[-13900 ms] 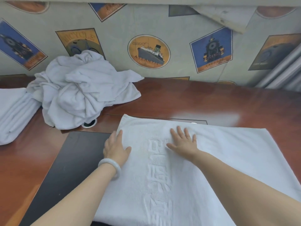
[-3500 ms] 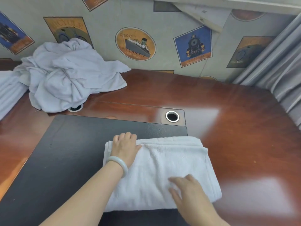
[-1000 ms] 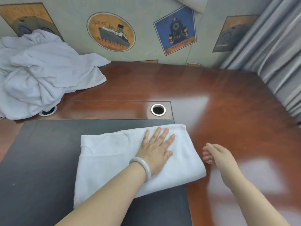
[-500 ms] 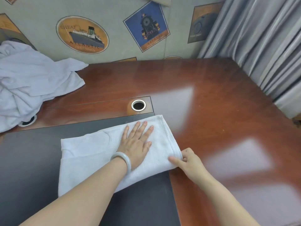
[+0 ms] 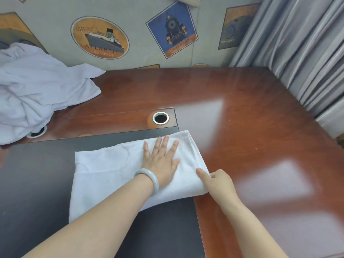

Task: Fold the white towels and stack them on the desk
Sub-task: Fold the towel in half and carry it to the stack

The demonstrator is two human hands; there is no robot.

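A folded white towel (image 5: pixel 108 175) lies across the black desk pad (image 5: pixel 37 183), its right end reaching onto the brown wood. My left hand (image 5: pixel 161 161), with a pale bangle on the wrist, rests flat on the towel's right half, fingers spread. My right hand (image 5: pixel 217 180) pinches the towel's right edge near its front corner. A heap of unfolded white towels (image 5: pixel 33 92) lies at the back left of the desk (image 5: pixel 242 118).
A round metal cable hole (image 5: pixel 160 117) sits just behind the towel; a second cable hole (image 5: pixel 36 132) is half under the heap. Grey curtains (image 5: pixel 307 53) hang along the desk's right side. A wall with ship and train pictures (image 5: pixel 171 28) stands behind.
Since half a second ago my right hand's hold on the towel's right edge is the same, and the left hand still presses flat. Before that the right hand came in from the bare wood.
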